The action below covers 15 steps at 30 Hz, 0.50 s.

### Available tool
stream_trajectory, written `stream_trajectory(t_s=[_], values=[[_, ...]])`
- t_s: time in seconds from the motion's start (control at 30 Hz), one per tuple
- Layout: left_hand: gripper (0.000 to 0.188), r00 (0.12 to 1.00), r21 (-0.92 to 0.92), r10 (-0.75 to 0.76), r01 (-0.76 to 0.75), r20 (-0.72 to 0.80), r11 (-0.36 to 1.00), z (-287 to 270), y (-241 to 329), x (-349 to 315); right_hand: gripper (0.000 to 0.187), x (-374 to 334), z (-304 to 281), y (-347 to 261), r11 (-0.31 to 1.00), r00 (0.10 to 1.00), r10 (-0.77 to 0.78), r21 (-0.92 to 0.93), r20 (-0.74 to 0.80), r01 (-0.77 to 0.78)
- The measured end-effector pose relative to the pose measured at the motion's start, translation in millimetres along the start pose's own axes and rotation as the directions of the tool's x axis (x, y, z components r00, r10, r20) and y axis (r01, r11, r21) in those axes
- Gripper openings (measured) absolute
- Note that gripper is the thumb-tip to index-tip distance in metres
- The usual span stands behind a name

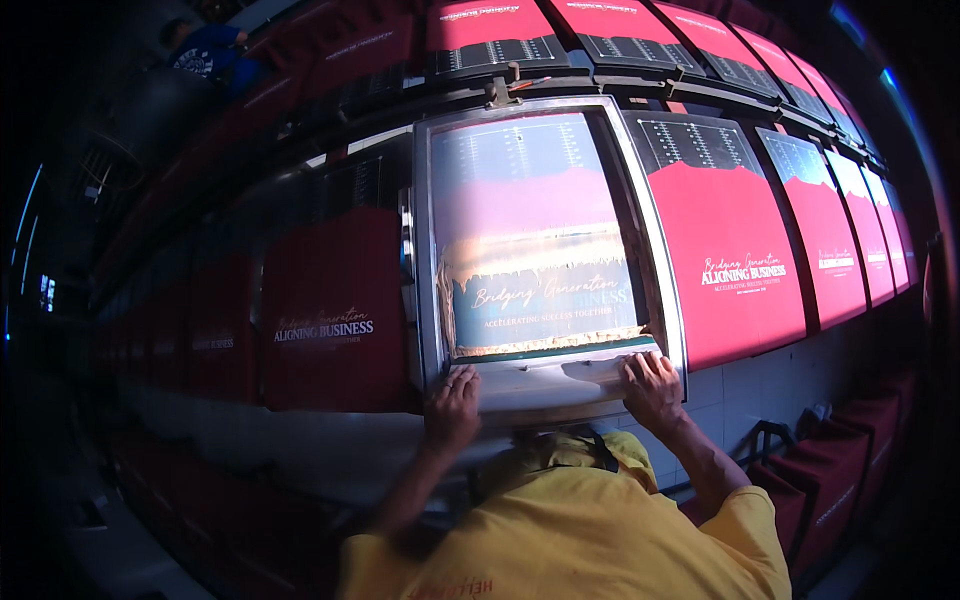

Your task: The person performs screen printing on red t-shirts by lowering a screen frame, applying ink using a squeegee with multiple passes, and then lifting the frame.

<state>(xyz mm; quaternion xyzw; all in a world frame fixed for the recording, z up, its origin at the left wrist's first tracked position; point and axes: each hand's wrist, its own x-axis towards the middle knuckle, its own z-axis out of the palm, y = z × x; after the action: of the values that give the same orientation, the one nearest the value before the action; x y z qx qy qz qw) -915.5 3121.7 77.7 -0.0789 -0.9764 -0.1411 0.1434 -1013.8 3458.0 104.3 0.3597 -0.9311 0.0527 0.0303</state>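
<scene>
Screen frame (548,235): large metal-edged printing screen, lying flat on the long table straight ahead of the person, over one of the red panels; mesh shows a pink upper band and a teal lower band with pale lettering.
Table (760,385): long white-edged bench running left to right, curving with the lens; the screen frame sits about mid-length.
Red panels right (725,260): row of printed red sheets with white lettering and a black gridded top, laid side by side just beside the frame and on toward the far right.
Red panels left (335,310): darker, in shadow, with the same white lettering; one lies just beside the frame's left edge.
Far row (490,25): second line of red sheets on a parallel bench beyond the frame.
Yellow shirt (590,530): the person's own, filling the lower edge.
Other person (205,50): blue top, far upper left, well apart.
Squeegee (560,365): pale bar across the frame's near end, under both hands.
Left hand (452,405): fingers spread, pressed flat on the frame's near rail.
Right hand (652,385): fingers curled down over the squeegee, pressing on it.
</scene>
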Motion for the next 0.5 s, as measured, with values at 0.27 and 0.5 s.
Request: stream_trajectory(t_s=[0.27,0.5], values=[[0.019,0.998,-0.042,-0.024,0.027,0.053,0.999,11,-62,119,0.039,116,15,55,0.998,0.999,-0.014,-0.057,-0.030,0.012],[0.023,0.986,0.022,-0.056,0.053,0.158,0.998,-1,-80,165,0.015,172,1,80,0.996,0.993,-0.028,0.081,-0.119,0.038]])
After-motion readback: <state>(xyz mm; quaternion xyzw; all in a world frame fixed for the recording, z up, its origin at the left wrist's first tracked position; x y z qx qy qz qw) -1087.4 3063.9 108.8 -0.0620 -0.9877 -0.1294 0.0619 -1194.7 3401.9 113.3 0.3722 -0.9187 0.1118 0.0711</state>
